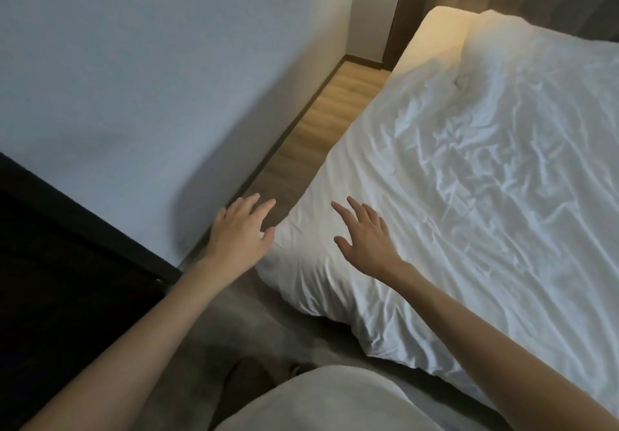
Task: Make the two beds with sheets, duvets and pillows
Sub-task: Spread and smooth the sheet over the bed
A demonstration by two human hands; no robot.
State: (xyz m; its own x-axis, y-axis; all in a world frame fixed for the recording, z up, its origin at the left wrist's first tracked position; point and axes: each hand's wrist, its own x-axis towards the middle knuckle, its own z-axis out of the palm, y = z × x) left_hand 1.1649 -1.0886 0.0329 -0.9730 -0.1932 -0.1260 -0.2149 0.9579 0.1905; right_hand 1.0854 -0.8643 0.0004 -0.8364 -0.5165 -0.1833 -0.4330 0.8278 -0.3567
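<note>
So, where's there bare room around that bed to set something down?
The strip of wooden floor between the pale wall and the rumpled white duvet lies bare. The uncovered cream mattress end beyond the duvet is free too. Crowded: the duvet's near corner, where the left hand and right hand are.

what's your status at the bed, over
Left hand open, at duvet corner. Right hand open over duvet. Duvet wrinkled, far mattress corner bare. Wall close on left.
</note>
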